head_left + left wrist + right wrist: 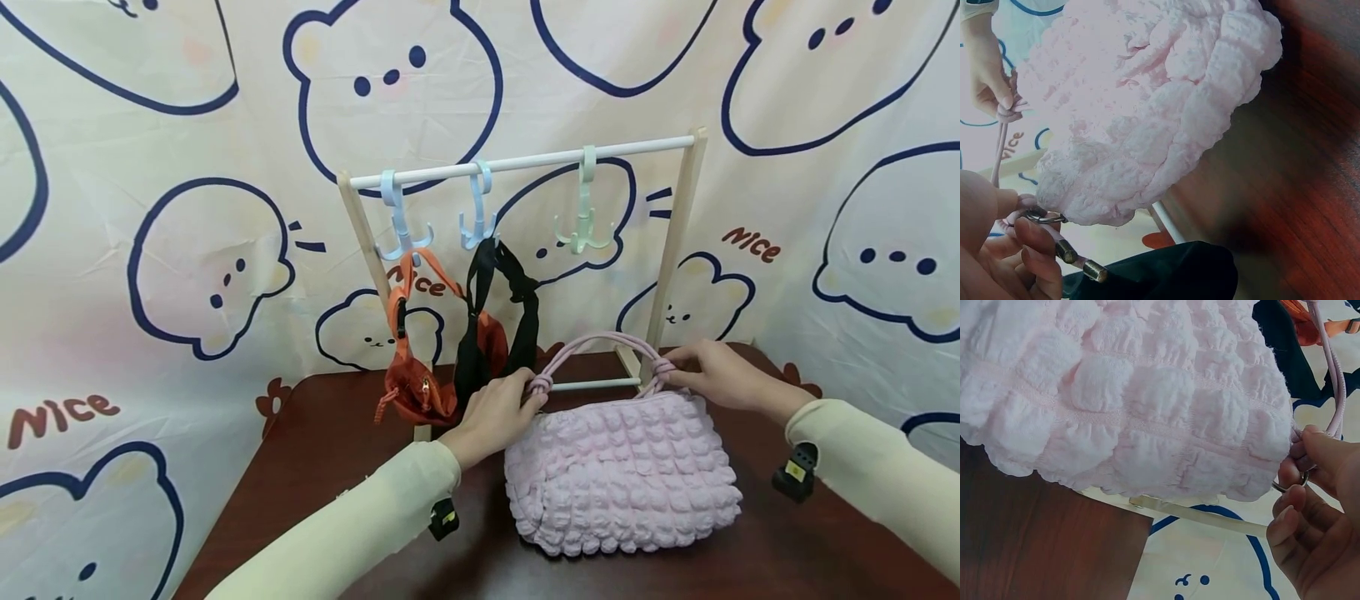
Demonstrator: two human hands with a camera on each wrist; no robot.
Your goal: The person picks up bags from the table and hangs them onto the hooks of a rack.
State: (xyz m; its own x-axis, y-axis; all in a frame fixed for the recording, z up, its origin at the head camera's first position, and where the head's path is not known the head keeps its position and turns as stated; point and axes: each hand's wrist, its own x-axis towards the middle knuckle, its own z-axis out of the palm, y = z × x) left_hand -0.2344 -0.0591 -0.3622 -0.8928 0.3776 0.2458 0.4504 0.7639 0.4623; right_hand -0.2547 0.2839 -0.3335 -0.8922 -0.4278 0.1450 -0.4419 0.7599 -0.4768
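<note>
A pale pink puffy quilted handbag (622, 475) is held upright by its corded handle (600, 340) in the head view. My left hand (495, 417) pinches the knot at the handle's left end. At the other end, my right hand (720, 379) pinches the right knot. The left wrist view shows a metal ring (1044, 217) and metal cord tips (1094, 270) by the left fingers. Another metal ring (1294, 482) sits at the right fingers in the right wrist view. Whether the bag's base touches the table is unclear.
Behind the bag stands a rack with a white rail (525, 158). An orange bag (420, 387) hangs from a left blue hook (401, 221), and a black-strapped bag (480, 342) from the middle hook (477, 208). Rightmost is a green hook (585, 208). The table (300, 467) is dark brown.
</note>
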